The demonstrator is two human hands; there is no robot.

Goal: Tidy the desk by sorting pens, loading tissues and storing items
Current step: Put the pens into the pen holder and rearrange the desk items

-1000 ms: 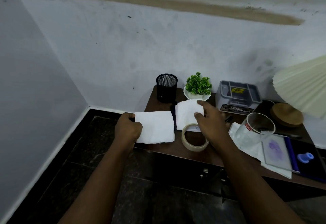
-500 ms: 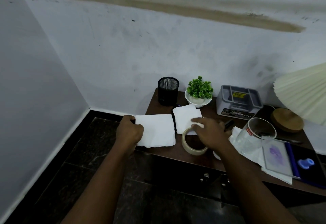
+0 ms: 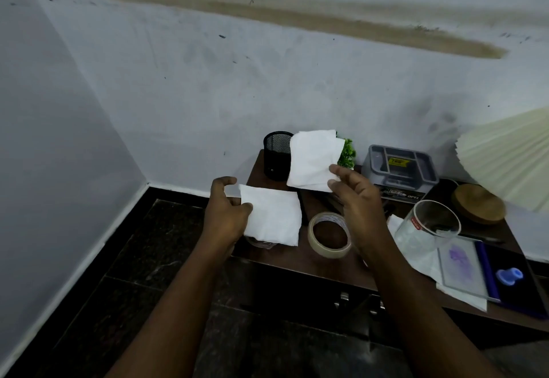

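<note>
The fingers [image 3: 338,171] of the right hand [image 3: 361,202] pinch the lower right corner of a folded white tissue [image 3: 312,157]. They hold it up in the air behind the tape roll [image 3: 329,235], where it hides part of a small green plant [image 3: 348,154]. The left hand [image 3: 227,214] has its thumb and fingers curled round the left edge of a second tissue [image 3: 273,220], held just left of the tape roll. Whether its lower edge touches the worktop [image 3: 297,257] I cannot tell.

The tape roll lies flat on the dark wooden worktop. A black mesh pen cup [image 3: 276,154] stands behind and to the left of the roll, near the wall. A grey organiser tray [image 3: 401,166] sits behind and to the right. A clear glass jar [image 3: 427,226] leans just right of the roll, with a round wooden lid [image 3: 478,203] farther right under a pleated lamp shade [image 3: 511,154].
</note>
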